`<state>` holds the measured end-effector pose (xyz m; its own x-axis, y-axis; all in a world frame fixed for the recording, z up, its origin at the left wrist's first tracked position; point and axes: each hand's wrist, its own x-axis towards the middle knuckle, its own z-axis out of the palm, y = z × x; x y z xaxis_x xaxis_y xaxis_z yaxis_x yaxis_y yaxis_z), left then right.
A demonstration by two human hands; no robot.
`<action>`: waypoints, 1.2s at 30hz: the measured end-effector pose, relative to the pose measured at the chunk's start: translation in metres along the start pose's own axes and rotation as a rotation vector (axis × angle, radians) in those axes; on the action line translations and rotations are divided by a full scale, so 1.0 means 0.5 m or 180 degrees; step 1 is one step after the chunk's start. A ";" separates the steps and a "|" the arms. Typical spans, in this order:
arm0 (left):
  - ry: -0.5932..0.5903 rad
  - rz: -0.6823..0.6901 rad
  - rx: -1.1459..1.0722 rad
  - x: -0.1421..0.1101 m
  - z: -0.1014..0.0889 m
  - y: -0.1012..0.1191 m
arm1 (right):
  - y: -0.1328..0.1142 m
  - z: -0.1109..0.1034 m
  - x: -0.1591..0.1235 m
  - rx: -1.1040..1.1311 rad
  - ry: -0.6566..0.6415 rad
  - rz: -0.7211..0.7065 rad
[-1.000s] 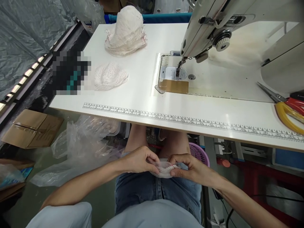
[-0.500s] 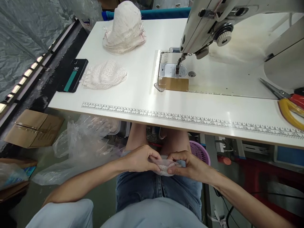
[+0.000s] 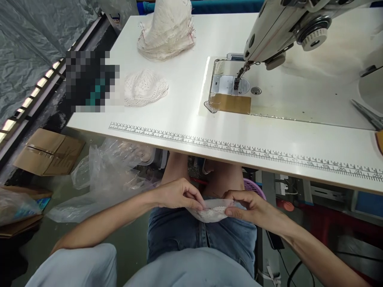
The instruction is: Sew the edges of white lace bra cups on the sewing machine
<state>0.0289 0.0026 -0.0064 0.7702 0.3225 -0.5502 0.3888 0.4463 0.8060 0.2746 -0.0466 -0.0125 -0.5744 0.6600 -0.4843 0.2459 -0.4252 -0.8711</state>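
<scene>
Over my lap, below the table edge, both hands hold a small white lace fabric piece (image 3: 211, 214) with a sheer edge. My left hand (image 3: 182, 194) pinches its left side between thumb and fingers. At the other end, my right hand (image 3: 247, 205) grips the cloth the same way, thumb on top. On the table lies a white lace piece (image 3: 146, 88), cup-shaped and knitted-looking. Behind it stands a taller stack of white fabric pieces (image 3: 167, 32) with loose reddish threads along the edges.
A sewing machine (image 3: 269, 36) stands at the right, its needle above the metal plate. Scissors (image 3: 368, 115) lie at the far right. A printed ruler (image 3: 239, 151) runs along the table's front. Plastic bags (image 3: 110, 179) and a cardboard box (image 3: 49, 151) are at floor level, left.
My hands have drawn slightly apart, and more of the white lace piece shows between them. The camera view has shifted, so the table items appear moved.
</scene>
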 end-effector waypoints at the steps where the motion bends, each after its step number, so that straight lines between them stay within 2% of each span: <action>1: -0.0038 -0.0024 -0.0078 0.000 -0.001 0.000 | 0.000 0.000 -0.001 0.0017 0.0046 0.0041; 6: -0.0186 -0.0128 -0.0358 -0.003 -0.005 -0.004 | 0.001 -0.004 -0.005 0.0119 0.0082 0.0169; 9: -0.0299 -0.0034 -0.0162 -0.005 -0.006 -0.007 | 0.008 -0.008 -0.004 0.0086 0.0093 0.0190; 15: -0.0035 0.0033 0.0102 -0.010 -0.005 -0.001 | 0.013 -0.011 -0.001 0.0022 0.0031 0.0123; 30: 0.0151 0.0004 -0.0292 -0.023 -0.008 -0.002 | 0.007 -0.009 0.004 -0.0036 0.0121 0.0141; 36: 0.0204 0.0080 -0.0147 -0.028 -0.013 0.007 | 0.013 -0.009 0.005 -0.0067 0.0148 0.0098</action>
<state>0.0160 0.0048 0.0027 0.7449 0.3861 -0.5441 0.3450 0.4751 0.8095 0.2784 -0.0448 -0.0196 -0.5295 0.6750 -0.5137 0.2796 -0.4329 -0.8570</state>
